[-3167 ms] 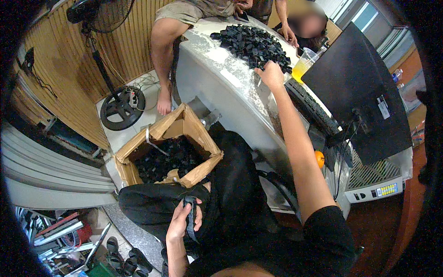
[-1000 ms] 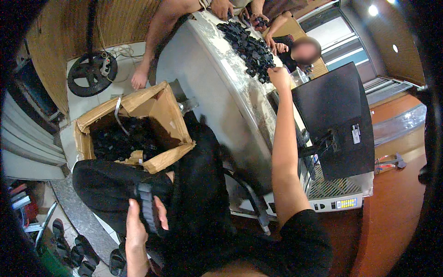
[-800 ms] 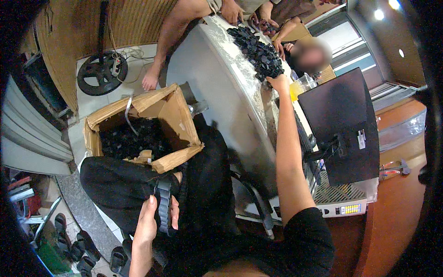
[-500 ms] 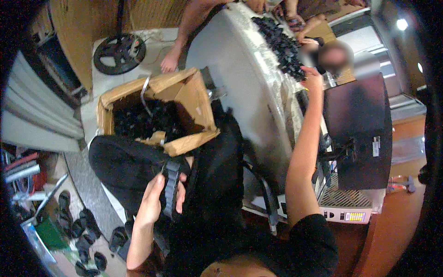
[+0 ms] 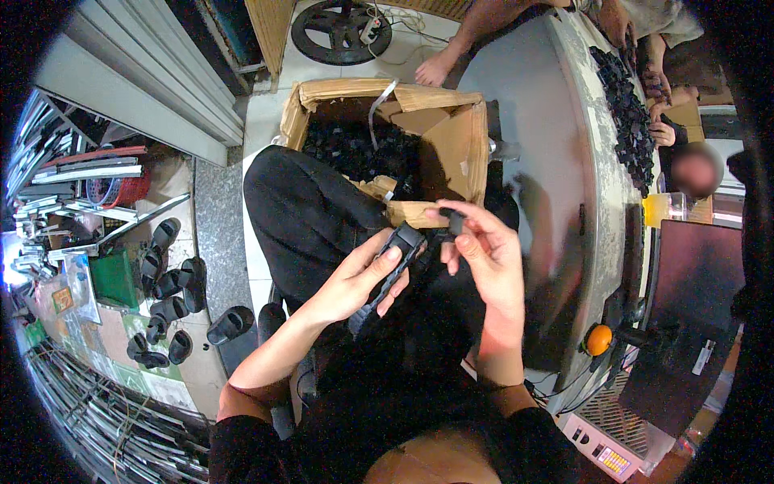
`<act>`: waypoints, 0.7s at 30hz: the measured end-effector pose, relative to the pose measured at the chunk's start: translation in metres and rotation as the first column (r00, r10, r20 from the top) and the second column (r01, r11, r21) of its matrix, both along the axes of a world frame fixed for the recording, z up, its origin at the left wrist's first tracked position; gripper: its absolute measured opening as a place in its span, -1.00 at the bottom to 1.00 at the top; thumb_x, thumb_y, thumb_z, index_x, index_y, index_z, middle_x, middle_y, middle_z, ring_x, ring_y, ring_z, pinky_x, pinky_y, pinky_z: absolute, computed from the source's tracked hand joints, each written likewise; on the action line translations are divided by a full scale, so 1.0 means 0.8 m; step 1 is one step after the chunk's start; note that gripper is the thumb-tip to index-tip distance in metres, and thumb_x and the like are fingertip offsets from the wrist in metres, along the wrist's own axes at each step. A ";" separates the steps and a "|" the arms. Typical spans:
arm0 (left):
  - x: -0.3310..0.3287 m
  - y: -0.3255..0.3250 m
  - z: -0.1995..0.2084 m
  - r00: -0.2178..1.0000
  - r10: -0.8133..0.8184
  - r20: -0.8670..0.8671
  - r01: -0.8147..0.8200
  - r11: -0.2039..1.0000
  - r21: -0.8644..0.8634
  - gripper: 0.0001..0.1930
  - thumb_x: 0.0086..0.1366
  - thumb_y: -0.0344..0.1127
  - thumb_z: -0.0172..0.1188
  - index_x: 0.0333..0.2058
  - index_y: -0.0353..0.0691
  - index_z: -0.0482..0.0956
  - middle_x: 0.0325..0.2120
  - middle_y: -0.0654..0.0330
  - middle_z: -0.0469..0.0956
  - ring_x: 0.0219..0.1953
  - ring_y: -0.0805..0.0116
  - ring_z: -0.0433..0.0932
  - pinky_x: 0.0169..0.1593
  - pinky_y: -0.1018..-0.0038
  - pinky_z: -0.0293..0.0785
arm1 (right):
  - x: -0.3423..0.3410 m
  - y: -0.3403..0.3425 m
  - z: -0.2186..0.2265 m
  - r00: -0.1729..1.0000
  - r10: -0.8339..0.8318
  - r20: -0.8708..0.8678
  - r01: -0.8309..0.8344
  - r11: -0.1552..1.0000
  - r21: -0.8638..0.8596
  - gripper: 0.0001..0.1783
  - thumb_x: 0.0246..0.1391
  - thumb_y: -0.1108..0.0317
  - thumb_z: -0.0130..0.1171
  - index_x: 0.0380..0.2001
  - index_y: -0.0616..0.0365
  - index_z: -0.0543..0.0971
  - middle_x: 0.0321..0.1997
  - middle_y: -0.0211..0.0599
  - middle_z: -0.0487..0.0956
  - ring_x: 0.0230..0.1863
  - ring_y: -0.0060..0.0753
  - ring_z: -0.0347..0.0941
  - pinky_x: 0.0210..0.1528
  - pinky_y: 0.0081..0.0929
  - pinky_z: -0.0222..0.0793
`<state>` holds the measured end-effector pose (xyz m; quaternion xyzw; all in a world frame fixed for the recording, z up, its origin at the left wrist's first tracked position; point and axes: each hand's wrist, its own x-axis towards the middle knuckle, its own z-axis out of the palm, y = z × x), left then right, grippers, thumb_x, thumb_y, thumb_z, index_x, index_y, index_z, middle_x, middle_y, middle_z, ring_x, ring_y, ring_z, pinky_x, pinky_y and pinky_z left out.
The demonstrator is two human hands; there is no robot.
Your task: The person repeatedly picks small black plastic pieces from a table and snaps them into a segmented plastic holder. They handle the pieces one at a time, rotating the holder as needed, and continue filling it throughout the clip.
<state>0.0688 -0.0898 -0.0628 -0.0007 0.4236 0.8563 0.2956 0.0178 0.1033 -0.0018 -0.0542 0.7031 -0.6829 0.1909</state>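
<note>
Over my lap, my left hand is wrapped round a row of black plastic pieces stacked face to face. Just right of the stack's upper end, my right hand pinches a single small black piece between thumb and fingers. The piece is close to the stack; whether they touch I cannot tell. Beyond my knee stands an open cardboard box with many loose black pieces inside. A long heap of similar black pieces lies on the table at the right.
Co-workers' hands are at the heap's far side. A monitor and an orange fruit are at the right. On the left floor are several black sandals, a green bin and bundled metal strips.
My right hand has come back from the heap on the table to beside the stack, now with a black piece in it. The left hand still holds the stack, and the view has swung left.
</note>
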 end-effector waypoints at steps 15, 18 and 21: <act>0.006 0.015 0.005 0.981 -0.189 -0.034 0.190 0.981 0.035 -0.66 0.48 -0.09 -0.19 -0.09 -0.29 0.30 -0.63 0.32 0.35 -0.71 0.62 0.29 -0.65 0.66 0.26 | 0.020 0.011 -0.023 0.983 0.120 0.139 -0.101 0.985 -0.139 -0.69 0.14 0.61 -0.03 -0.03 0.34 0.50 -0.19 -0.22 0.61 -0.45 -0.53 0.55 -0.34 -0.55 0.51; 0.014 0.018 0.008 0.978 -0.206 -0.038 0.206 0.979 -0.002 -0.69 0.48 -0.13 -0.20 -0.11 -0.29 0.32 -0.62 0.32 0.35 -0.69 0.62 0.30 -0.64 0.66 0.26 | 0.029 0.013 -0.025 0.976 0.085 0.199 -0.046 0.980 -0.195 -0.70 0.16 0.60 -0.08 -0.06 0.32 0.52 -0.22 -0.22 0.62 -0.47 -0.53 0.55 -0.37 -0.55 0.51; 0.016 0.021 0.010 0.966 -0.256 -0.044 0.253 0.965 -0.071 -0.70 0.49 -0.16 -0.21 -0.13 -0.30 0.34 -0.63 0.32 0.36 -0.70 0.60 0.29 -0.63 0.62 0.26 | 0.027 0.027 -0.019 0.962 0.220 0.159 -0.204 0.973 -0.112 -0.68 0.17 0.60 -0.11 -0.06 0.23 0.53 -0.32 -0.32 0.61 -0.45 -0.57 0.53 -0.34 -0.59 0.48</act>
